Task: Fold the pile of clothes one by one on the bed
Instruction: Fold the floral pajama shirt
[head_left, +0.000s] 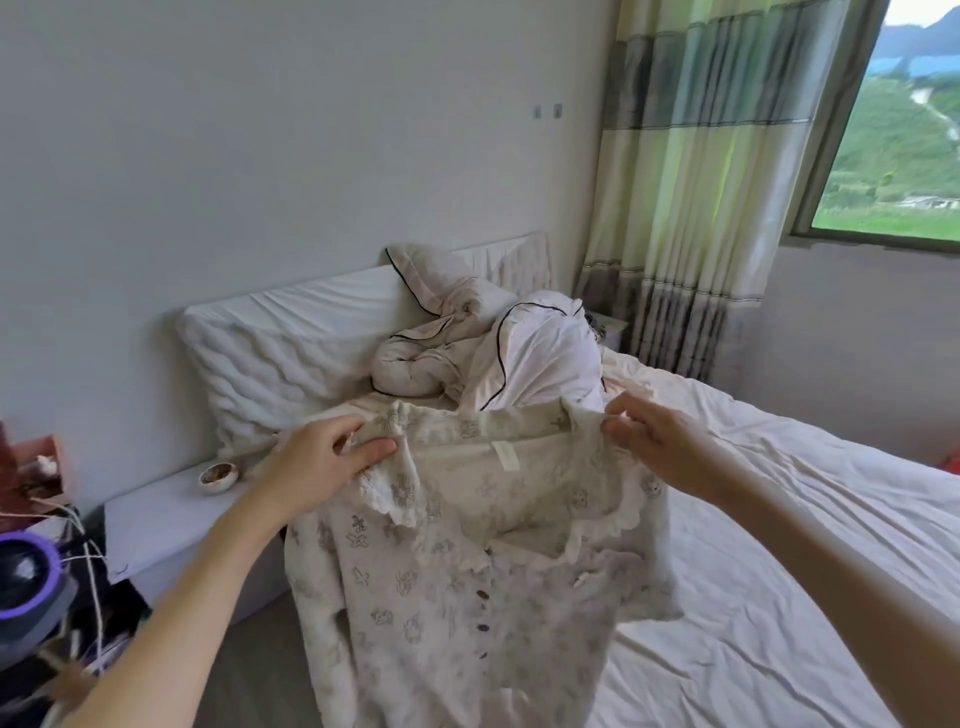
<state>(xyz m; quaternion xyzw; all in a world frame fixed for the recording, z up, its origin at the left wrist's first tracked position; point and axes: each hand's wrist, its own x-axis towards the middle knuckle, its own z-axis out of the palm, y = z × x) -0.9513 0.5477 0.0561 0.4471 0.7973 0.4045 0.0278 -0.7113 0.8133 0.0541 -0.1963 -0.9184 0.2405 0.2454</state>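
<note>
We've got the cream, flower-printed button-front pyjama top hanging in the air over the bed's near edge, our left hand pinched on one shoulder, our right hand on the other. Beyond, the white-sheeted bed lies open; farther back sits the pile of cream dark-piped clothes.
</note>
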